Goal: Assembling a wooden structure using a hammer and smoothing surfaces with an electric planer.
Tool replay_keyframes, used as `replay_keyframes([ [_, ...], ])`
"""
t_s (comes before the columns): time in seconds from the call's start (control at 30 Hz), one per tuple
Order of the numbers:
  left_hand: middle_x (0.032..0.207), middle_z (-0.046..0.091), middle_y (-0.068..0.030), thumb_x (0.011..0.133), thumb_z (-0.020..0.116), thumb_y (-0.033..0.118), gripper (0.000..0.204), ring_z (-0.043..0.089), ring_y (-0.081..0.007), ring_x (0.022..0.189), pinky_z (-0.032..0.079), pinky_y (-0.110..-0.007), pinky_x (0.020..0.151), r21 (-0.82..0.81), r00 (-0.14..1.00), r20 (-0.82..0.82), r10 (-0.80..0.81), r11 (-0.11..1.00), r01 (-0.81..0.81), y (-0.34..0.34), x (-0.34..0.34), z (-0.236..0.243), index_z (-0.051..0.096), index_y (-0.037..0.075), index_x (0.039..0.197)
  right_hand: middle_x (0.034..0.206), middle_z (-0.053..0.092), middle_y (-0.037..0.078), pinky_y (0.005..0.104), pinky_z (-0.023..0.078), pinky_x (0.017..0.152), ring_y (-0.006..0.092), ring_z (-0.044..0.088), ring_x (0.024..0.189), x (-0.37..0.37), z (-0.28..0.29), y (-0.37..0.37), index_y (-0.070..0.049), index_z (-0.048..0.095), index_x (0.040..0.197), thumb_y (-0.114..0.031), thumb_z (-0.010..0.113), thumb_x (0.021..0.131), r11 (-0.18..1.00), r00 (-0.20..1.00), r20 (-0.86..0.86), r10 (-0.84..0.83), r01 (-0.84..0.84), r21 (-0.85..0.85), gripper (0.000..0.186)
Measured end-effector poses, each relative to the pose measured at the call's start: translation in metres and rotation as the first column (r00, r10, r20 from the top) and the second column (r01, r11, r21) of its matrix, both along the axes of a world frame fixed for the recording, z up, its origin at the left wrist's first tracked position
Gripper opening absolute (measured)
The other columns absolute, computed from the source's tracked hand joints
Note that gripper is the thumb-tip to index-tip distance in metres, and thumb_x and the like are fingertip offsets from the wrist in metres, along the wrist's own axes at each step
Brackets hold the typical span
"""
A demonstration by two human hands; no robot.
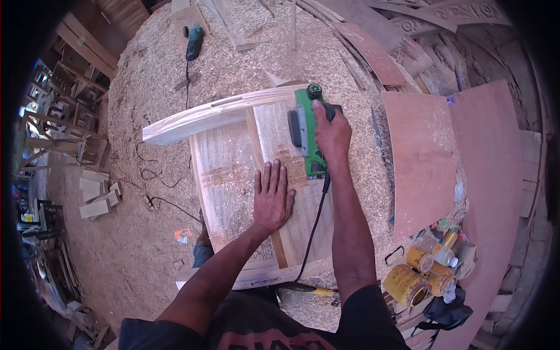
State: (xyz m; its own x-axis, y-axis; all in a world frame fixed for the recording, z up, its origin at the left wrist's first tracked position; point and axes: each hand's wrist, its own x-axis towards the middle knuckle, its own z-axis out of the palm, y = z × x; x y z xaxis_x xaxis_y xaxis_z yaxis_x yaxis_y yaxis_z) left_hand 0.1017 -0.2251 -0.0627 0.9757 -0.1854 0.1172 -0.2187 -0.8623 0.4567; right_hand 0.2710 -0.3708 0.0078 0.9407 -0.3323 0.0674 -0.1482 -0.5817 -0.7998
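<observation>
My right hand (333,135) is wrapped round the handle of a green electric planer (312,160), which rests on the right part of a pale wooden panel (224,151). The planer's front knob end reaches the far rail (204,119), a thick beam with a slot in its top edge. A black cord (315,224) runs from the planer back toward my body. Flat on the panel, left of the planer, lies my left hand (273,198), fingers stretched out and holding nothing. Brownish rough patches and loose shavings mark the panel near both hands.
Wood shavings cover the ground. An angle grinder (194,44) lies at the far left, its cord trailing nearer. Small wood blocks (99,195) are piled at left. Plywood sheets (423,157) and yellow containers (405,286) lie at right. A yellow-and-black tool (315,290) sits by my body.
</observation>
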Motion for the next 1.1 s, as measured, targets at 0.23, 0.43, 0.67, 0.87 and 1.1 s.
replay_keyframes([
  [0.23, 0.162, 0.029, -0.022, 0.101, 0.048, 0.028, 0.063, 0.022, -0.0391, 0.152, 0.012, -0.056, 0.123, -0.038, 0.997, 0.082, -0.011, 0.999, 0.015, -0.005, 0.005, -0.012, 0.032, -0.002, 0.154, 0.079, 0.071, 0.021, 0.0443, 0.056, 0.072, 0.0362, 0.072, 0.074, 0.058, 0.017, 0.006, 0.004, 0.07, 0.102, -0.067, 0.06, 0.089, 0.962, 0.996, 0.003, -0.088, 0.085, -0.259, 0.073],
  [0.43, 0.162, 0.026, -0.0242, 0.102, 0.046, 0.023, 0.061, 0.02, -0.0436, 0.151, 0.012, -0.057, 0.123, -0.097, 0.987, 0.144, 0.065, 0.994, -0.051, -0.007, 0.012, -0.017, 0.03, 0.0, 0.155, 0.103, 0.07, 0.03, 0.0477, 0.052, 0.087, 0.0432, 0.069, 0.099, -0.027, 0.025, -0.004, 0.004, 0.069, 0.11, -0.068, 0.056, 0.091, 0.989, 0.998, -0.058, -0.008, 0.0, -0.147, 0.075],
  [0.67, 0.16, 0.023, -0.0318, 0.103, 0.044, 0.023, 0.06, 0.019, -0.0482, 0.149, 0.015, -0.057, 0.122, -0.24, 0.954, 0.144, 0.262, 0.945, -0.224, -0.007, 0.005, -0.027, 0.028, -0.004, 0.154, 0.088, 0.069, 0.022, 0.0446, 0.053, 0.072, 0.0384, 0.068, 0.078, -0.307, 0.032, -0.019, -0.001, 0.065, 0.111, -0.042, 0.073, 0.09, 0.996, 0.988, -0.135, -0.072, 0.077, 0.035, 0.047],
  [0.87, 0.158, 0.024, -0.0351, 0.105, 0.044, 0.025, 0.061, 0.028, -0.0504, 0.145, 0.025, -0.051, 0.12, -0.378, 0.932, 0.012, 0.362, 0.865, -0.331, -0.008, 0.002, -0.024, 0.025, -0.006, 0.154, 0.065, 0.063, 0.006, 0.0326, 0.047, 0.055, 0.0137, 0.061, 0.059, -0.402, 0.023, -0.026, -0.002, 0.063, 0.097, -0.029, 0.074, 0.093, 0.99, 0.957, -0.253, -0.14, 0.141, -0.014, 0.029],
  [1.1, 0.157, 0.032, -0.0296, 0.108, 0.038, 0.024, 0.055, 0.032, -0.0434, 0.146, 0.03, -0.044, 0.12, -0.526, 0.928, -0.017, 0.373, 0.786, -0.326, -0.01, 0.004, -0.03, 0.029, -0.001, 0.155, 0.063, 0.061, 0.009, 0.0351, 0.046, 0.054, 0.0172, 0.061, 0.057, -0.328, 0.024, -0.008, -0.002, 0.063, 0.094, -0.031, 0.073, 0.093, 0.994, 0.988, -0.117, -0.105, 0.108, 0.021, 0.031],
])
